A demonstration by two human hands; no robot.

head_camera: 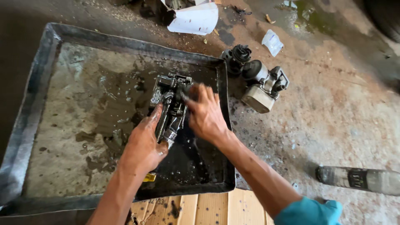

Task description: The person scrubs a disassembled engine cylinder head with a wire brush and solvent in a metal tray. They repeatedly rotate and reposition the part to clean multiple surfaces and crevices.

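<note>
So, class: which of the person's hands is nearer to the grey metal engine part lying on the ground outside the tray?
Right. The right hand works nearest the grey metal engine part; the left hand sits farther off.

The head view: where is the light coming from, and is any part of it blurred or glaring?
In the head view, daylight falls brightest on the concrete floor at right; the left edge of the tray lies in shadow. Wet liquid in the tray glints. The right hand looks slightly smeared; the metal part and left hand are sharper.
</note>
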